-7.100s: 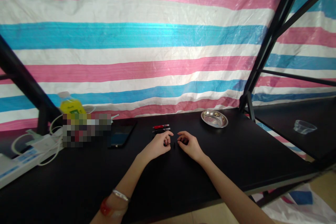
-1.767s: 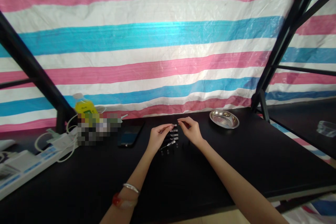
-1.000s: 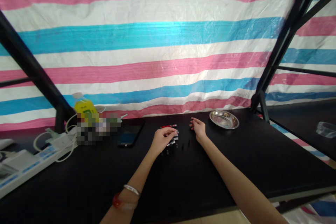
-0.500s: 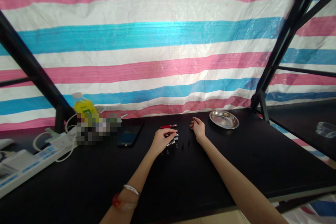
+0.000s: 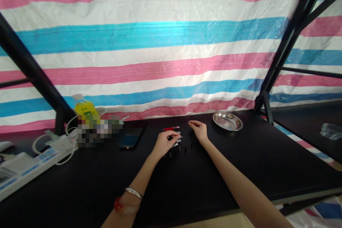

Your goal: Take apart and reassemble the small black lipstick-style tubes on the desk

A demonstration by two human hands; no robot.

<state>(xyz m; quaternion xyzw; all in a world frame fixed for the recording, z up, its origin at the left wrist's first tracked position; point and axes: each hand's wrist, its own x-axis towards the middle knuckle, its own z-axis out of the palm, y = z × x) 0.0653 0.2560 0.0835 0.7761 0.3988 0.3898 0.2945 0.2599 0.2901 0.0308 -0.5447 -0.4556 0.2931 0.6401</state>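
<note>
My left hand (image 5: pixel 165 143) hovers low over a group of small silver pieces (image 5: pixel 175 145), its thumb and index finger pinched together. What sits between those fingertips is too small to make out. A red pen-like stick with a silver end (image 5: pixel 170 128) lies just beyond the left fingers. To the right, my right hand (image 5: pixel 199 131) is closed, with thumb and fingertips together; anything in them is too tiny to name. Small dark pieces (image 5: pixel 185 149) are on the black table (image 5: pixel 203 188) between and in front of the hands.
A shiny metal dish (image 5: pixel 228 121) sits right of my right hand. On the left are a dark phone or tablet (image 5: pixel 131 136), a yellow bottle (image 5: pixel 86 108) and a white power strip (image 5: pixel 32 167) with cables. Black frame posts (image 5: pixel 280 50) and a striped sheet (image 5: pixel 165 35) stand behind.
My right hand has shifted slightly left, and its loosely spread fingers have come together in a pinch. My left hand stays almost in place over the silver pieces.
</note>
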